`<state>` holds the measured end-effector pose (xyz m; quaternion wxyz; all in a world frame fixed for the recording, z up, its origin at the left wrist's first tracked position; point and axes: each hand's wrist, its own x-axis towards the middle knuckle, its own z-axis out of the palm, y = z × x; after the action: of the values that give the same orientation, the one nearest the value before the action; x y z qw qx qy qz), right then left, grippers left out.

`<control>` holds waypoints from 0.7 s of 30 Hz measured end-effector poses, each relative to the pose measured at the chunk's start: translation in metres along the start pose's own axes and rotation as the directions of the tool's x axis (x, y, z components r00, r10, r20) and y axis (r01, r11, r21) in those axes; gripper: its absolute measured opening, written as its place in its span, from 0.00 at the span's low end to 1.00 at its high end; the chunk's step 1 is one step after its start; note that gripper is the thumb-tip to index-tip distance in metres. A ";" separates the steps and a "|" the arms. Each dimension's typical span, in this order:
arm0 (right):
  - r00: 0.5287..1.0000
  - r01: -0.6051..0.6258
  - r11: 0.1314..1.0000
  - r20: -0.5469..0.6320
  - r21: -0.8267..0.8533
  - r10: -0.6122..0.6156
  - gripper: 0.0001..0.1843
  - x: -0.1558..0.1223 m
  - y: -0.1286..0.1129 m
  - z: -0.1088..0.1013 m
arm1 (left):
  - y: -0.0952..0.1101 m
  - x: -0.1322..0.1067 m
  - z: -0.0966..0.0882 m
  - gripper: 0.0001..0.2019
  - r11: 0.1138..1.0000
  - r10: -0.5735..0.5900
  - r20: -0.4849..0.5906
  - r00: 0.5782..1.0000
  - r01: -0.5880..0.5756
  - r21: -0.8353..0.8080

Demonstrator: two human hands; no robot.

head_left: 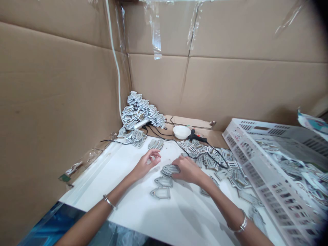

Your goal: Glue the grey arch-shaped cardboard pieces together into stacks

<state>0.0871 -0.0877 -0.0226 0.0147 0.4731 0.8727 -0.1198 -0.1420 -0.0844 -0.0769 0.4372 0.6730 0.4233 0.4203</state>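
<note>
Bare forearms (87, 223) enter from the lower edge, each wearing a metal bangle (109, 202). The right hand (188, 170) lies over a small stack of grey shaped pieces (169, 169), its fingers closed on the stack's right end, apparently grasping it, though the hand hides part of the contact. The left hand (146, 164) sits just left of the stack with fingers loosely curled; whether it holds anything small cannot be told from this view. Two single grey pieces (163, 181) lie directly below the stack on a white board (128, 212). A larger scatter of pieces (205, 159) spreads to the right, crossed by a black cable (217, 160). Beyond it stand a white bowl (181, 132) and a black tool (197, 136), possibly a glue gun. A tall heap of pieces (139, 111) rests in the corner beside a white power strip (140, 123). A white plastic crate (279, 177) holding more pieces sits at right, against cardboard walls (64, 85).
</note>
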 end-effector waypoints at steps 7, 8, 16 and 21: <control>1.000 0.003 1.000 0.019 -0.009 -0.002 0.11 0.001 -0.002 0.005 | 0.001 -0.001 0.004 0.21 1.000 0.003 -0.002 1.000 -0.003 0.013; 1.000 0.001 1.000 0.019 -0.014 0.000 0.11 0.001 -0.002 0.005 | 0.001 -0.001 0.004 0.21 1.000 0.003 -0.004 1.000 -0.003 0.011; 0.999 -0.012 0.999 0.030 -0.034 0.013 0.12 0.003 -0.004 0.009 | 0.003 -0.001 0.004 0.20 0.999 -0.006 0.005 1.000 0.005 0.036; 1.000 -0.006 0.999 0.017 -0.037 0.006 0.12 0.003 -0.005 0.010 | 0.003 -0.001 0.004 0.20 0.999 -0.004 0.000 1.000 0.004 0.043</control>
<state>0.0801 -0.0900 -0.0314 0.0314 0.4742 0.8732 -0.1079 -0.1378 -0.0869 -0.0750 0.4234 0.6816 0.4335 0.4102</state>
